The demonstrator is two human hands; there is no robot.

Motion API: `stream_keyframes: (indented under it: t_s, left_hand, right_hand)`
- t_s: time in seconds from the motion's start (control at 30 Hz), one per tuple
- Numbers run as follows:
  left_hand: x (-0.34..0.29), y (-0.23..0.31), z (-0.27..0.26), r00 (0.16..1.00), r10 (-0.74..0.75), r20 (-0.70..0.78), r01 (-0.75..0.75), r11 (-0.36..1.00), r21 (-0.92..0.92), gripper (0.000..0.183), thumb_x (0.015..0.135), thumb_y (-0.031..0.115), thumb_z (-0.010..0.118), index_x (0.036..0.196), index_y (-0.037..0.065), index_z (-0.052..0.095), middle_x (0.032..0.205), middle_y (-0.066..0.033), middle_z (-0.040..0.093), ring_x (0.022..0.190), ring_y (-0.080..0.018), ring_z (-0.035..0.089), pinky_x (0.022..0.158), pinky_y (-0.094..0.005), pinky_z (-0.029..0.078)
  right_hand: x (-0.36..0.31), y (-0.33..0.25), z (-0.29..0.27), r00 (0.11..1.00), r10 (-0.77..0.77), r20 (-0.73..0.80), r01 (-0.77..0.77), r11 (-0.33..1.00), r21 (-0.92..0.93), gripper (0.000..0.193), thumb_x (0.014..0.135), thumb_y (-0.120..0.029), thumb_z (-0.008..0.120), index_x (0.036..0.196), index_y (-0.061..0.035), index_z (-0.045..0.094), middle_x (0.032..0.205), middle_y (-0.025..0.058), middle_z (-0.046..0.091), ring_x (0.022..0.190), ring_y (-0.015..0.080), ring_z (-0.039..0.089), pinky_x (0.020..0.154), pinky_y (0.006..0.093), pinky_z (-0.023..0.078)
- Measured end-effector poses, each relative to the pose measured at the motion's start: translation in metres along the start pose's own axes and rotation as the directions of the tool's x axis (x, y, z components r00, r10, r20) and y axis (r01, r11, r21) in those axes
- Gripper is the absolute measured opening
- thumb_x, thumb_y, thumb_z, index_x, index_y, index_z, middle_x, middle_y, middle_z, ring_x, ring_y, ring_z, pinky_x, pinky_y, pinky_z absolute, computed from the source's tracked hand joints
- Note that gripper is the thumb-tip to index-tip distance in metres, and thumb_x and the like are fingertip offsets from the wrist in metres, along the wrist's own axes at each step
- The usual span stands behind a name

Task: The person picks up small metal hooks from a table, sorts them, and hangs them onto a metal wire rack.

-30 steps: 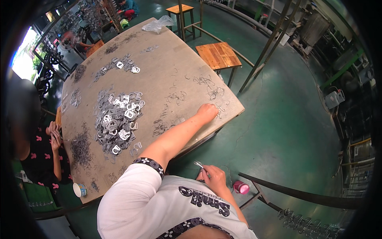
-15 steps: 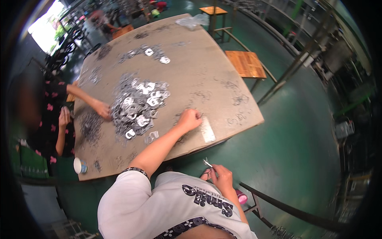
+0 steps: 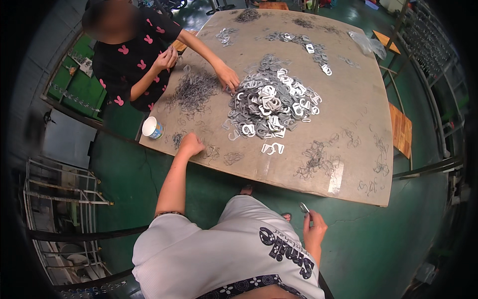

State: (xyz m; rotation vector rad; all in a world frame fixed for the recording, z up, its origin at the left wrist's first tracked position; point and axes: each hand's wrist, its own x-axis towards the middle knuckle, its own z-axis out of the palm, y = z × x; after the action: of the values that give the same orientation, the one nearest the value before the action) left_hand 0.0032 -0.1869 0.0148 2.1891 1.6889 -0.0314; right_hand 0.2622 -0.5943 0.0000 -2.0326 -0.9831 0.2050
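Observation:
My left hand (image 3: 191, 145) is closed at the table's near left edge, beside small heaps of thin bent wire pieces (image 3: 211, 152). Its fingertips are pressed together, and what they may hold is too small to make out. In front of the table edge, my right hand (image 3: 314, 229) pinches a small silver metal hook (image 3: 304, 208) between thumb and fingers. A big pile of flat silvery metal hooks (image 3: 271, 102) lies mid-table, with a few loose hooks (image 3: 273, 148) on its near side.
The brown table (image 3: 239, 162) bears more wire pieces (image 3: 316, 159) at right. A paper cup (image 3: 153, 128) stands at its left corner. Across the left side, a co-worker's hand (image 3: 227, 78) touches the pile beside a wire heap (image 3: 194, 89). A plastic bag (image 3: 367, 44) lies far right.
The view has swung left. My left hand has moved from beside the tape strip on the right to the wire heaps near the cup. My right hand still holds the hook.

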Motion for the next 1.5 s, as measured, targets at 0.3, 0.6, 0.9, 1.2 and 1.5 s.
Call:
stream_keyframes:
  t_s: [0.3,0.6,0.9,1.2,1.5]
  left_hand:
    - [0.001,-0.013,0.024,0.99,-0.034,0.137,0.039,0.999,-0.03,0.015,0.061,0.017,0.073,0.068,0.004,0.069,0.07,-0.016,0.065,0.071,-0.03,0.064,0.07,-0.0368,0.051]
    - [-0.014,0.012,0.048,0.967,0.149,-0.206,-0.182,0.972,-0.149,0.04,0.067,0.027,0.074,0.098,0.004,0.062,0.098,-0.015,0.06,0.092,-0.0311,0.057,0.08,-0.0401,0.044]
    - [-0.016,-0.006,0.078,0.759,0.435,-0.485,-0.442,0.891,0.106,0.053,0.072,0.032,0.069,0.115,0.007,0.05,0.115,-0.0126,0.049,0.107,-0.0319,0.044,0.092,-0.0451,0.032]
    - [-0.036,0.132,0.095,0.541,0.776,-0.324,-0.841,0.505,-0.194,0.012,0.075,0.01,0.066,0.085,0.003,0.063,0.089,-0.0132,0.059,0.083,-0.0306,0.058,0.073,-0.0377,0.048]
    - [-0.056,0.234,0.14,0.2,0.973,-0.117,-0.963,0.173,-0.207,0.008,0.073,0.008,0.063,0.08,0.004,0.061,0.08,-0.0091,0.055,0.078,-0.0285,0.057,0.066,-0.0381,0.048]
  right_hand:
    - [0.011,-0.017,0.012,0.998,-0.05,0.031,0.05,0.999,0.009,0.01,0.077,0.003,0.06,0.086,0.0011,0.062,0.072,0.0141,0.061,0.059,0.0237,0.06,0.056,0.0321,0.047]
    - [0.007,-0.03,0.028,0.999,-0.037,0.005,0.037,0.999,0.026,0.011,0.074,0.004,0.061,0.085,0.001,0.063,0.071,0.0134,0.061,0.059,0.0241,0.061,0.056,0.032,0.047]
    - [0.009,-0.039,0.032,0.999,-0.029,-0.034,0.03,0.999,0.021,0.011,0.074,-0.001,0.064,0.084,-0.0017,0.064,0.072,0.0139,0.062,0.061,0.0288,0.061,0.055,0.0349,0.049]
    - [0.01,-0.036,0.034,0.999,-0.028,-0.041,0.029,0.999,0.024,0.012,0.075,-0.002,0.064,0.087,-0.0038,0.063,0.073,0.0124,0.061,0.06,0.0291,0.061,0.055,0.0363,0.049]
    - [0.01,-0.036,0.03,0.996,-0.037,-0.086,0.037,0.999,-0.003,0.012,0.076,-0.003,0.063,0.087,-0.0039,0.063,0.074,0.0118,0.061,0.06,0.0297,0.06,0.055,0.0367,0.049]
